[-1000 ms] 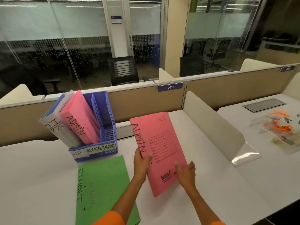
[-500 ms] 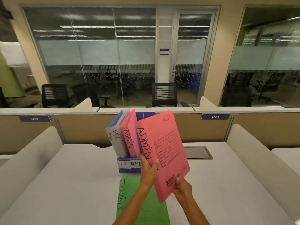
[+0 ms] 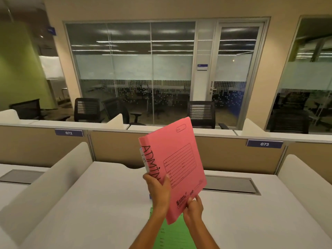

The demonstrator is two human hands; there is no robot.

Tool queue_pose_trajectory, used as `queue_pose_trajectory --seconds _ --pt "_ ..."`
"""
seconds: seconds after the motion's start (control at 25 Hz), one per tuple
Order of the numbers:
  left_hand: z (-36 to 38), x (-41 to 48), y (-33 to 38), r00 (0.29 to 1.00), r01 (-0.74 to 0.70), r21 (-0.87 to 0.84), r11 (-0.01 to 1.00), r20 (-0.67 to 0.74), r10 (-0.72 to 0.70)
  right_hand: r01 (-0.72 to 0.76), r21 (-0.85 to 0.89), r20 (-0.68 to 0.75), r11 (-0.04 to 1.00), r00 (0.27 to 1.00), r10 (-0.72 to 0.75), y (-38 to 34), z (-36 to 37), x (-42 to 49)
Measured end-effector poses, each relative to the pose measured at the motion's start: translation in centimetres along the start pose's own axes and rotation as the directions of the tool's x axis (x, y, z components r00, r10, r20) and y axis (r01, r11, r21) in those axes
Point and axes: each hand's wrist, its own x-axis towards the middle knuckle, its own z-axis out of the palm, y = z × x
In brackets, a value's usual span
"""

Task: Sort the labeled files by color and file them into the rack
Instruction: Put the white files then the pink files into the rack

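Both hands, left hand and right hand, grip the pink card "ADMIN" file upright above the green file, probably to align it for slotting.

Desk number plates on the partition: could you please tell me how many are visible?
2: plate 072 at left, plate 073 at right. The raised pink file could hide another.

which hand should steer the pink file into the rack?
Left, probably. The left hand grips the pink file at its spine edge, nearest the mostly hidden rack; the right hand only pinches the bottom corner.
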Motion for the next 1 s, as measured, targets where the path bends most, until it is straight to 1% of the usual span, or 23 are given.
queue_pose_trajectory --seconds 0.08,0.16,0.28,0.36,0.4,0.48,0.56,0.64,0.72,0.8,0.88,0.96,1.0 --pt "-0.6 0.9 0.3 0.999 -0.042 -0.048 0.998 -0.029 0.041 0.023 -0.041 0.016 0.999 1.000 -0.023 -0.2 0.5 0.2" --pt "-0.7 1.7 0.5 0.997 -0.077 -0.055 0.995 -0.021 0.076 0.017 -0.112 0.058 0.994 0.998 -0.011 -0.6 0.9 0.8" --pt "-0.6 2.5 1.2 0.989 -0.146 -0.071 0.987 -0.028 0.144 0.009 -0.282 0.129 0.959 0.991 0.029 -1.6 1.0 1.9" --pt "-0.3 2.9 1.6 0.977 -0.208 -0.049 0.977 -0.050 0.206 0.101 -0.438 0.162 0.893 0.986 -0.032 -2.2 0.5 2.9" --pt "-0.2 3.0 1.7 0.969 -0.241 -0.032 0.970 -0.064 0.238 0.169 -0.517 0.194 0.839 0.978 -0.077 -2.4 0.1 3.4" --pt "0.3 3.2 1.6 0.952 -0.293 0.014 0.956 -0.090 0.293 0.301 -0.656 0.281 0.693 0.949 -0.145 -2.7 -0.7 4.3" --pt "0.9 3.5 1.3 0.940 -0.322 0.041 0.946 -0.102 0.325 0.390 -0.747 0.355 0.538 0.919 -0.173 -3.0 -1.2 5.1" --pt "1.8 4.0 1.1 0.935 -0.335 0.048 0.941 -0.103 0.339 0.451 -0.822 0.415 0.347 0.892 -0.177 -3.0 -1.4 6.0" --pt "2.7 4.9 0.6 0.937 -0.333 0.048 0.942 -0.100 0.336 0.496 -0.858 0.475 0.134 0.865 -0.161 -2.8 -1.1 6.8" --pt "3.9 6.3 0.1 0.944 -0.316 0.051 0.947 -0.083 0.320 0.546 -0.834 0.551 -0.073 0.822 -0.143 -2.4 -0.8 7.7" --pt "5.1 7.7 -0.4 0.932 -0.341 0.071 0.937 -0.101 0.347 0.584 -0.775 0.619 -0.240 0.779 -0.104 -1.9 -0.6 8.5" --pt "6.3 9.0 -0.9 0.912 -0.383 0.073 0.921 -0.126 0.389 0.599 -0.705 0.662 -0.380 0.747 -0.051 -1.2 -0.5 9.3" --pt "6.9 9.6 -1.3 0.905 -0.396 0.078 0.915 -0.134 0.403 0.599 -0.677 0.675 -0.427 0.737 -0.036 -0.9 -0.6 9.8"
